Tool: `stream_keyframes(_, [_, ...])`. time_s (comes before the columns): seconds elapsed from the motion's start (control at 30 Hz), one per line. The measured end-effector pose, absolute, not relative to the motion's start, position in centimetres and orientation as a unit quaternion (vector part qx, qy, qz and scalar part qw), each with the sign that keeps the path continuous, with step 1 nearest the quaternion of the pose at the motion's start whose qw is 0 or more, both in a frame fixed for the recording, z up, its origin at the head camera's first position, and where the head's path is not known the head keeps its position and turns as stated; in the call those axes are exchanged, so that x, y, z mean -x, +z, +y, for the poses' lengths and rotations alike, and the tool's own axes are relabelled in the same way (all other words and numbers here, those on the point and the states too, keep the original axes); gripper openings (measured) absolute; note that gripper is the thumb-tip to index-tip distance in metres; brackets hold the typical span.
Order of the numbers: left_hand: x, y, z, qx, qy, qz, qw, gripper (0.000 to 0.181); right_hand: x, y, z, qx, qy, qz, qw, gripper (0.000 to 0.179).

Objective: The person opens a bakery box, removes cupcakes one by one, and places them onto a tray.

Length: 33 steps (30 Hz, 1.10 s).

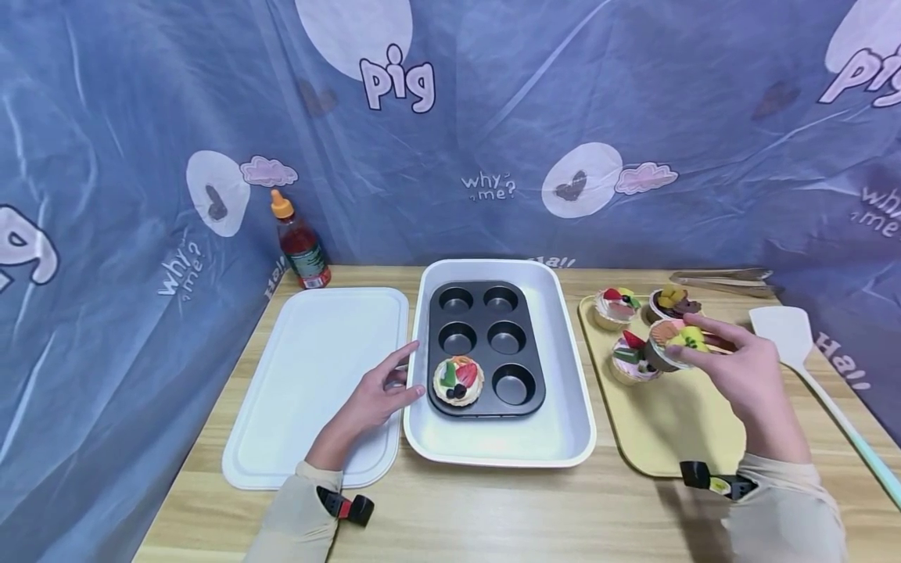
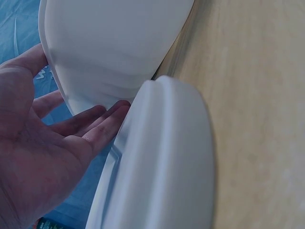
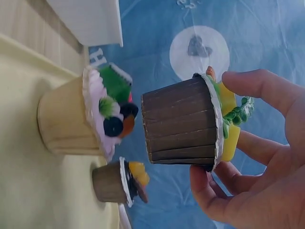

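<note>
A cupcake in a brown pleated wrapper, topped with yellow pieces and a green sprig, is pinched by its top edge in my right hand. It is held above a yellow tray, close to a pink-topped cupcake. My left hand is at the left side of a white basin, its loosely bent fingers touching the rim and outer wall. Inside the basin lies a dark muffin pan, with a fruit-topped cupcake in its front left cup.
A white board lies left of the basin, a red sauce bottle behind it. Two more cupcakes, one fruit-topped and one chocolate-coloured, stand at the yellow tray's back. Tongs and a white spatula lie beyond it.
</note>
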<state>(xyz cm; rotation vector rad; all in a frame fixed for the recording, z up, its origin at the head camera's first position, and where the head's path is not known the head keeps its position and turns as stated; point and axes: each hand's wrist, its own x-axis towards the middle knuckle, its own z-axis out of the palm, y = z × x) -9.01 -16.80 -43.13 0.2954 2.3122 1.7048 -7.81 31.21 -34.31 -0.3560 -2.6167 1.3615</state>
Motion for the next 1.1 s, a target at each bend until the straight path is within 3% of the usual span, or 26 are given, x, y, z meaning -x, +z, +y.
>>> stream_keyframes(0.47, [9.0, -43.1, -16.6, -0.089, 0.582, 0.798, 0.129, 0.075, 7.6, -34.8, 33.3, 0.180, 0.448, -0.872, 0.075, 0.063])
stream_keyframes(0.87, [8.9, -43.1, -16.8, -0.097, 0.586, 0.795, 0.126, 0.074, 8.0, -36.1, 34.5, 0.226, 0.501, -0.831, 0.087, 0.046])
stream_keyframes(1.1, [8.9, -42.9, -16.7, -0.095, 0.582, 0.798, 0.124, 0.074, 8.3, -37.1, 35.2, 0.259, 0.495, -0.825, 0.090, 0.050])
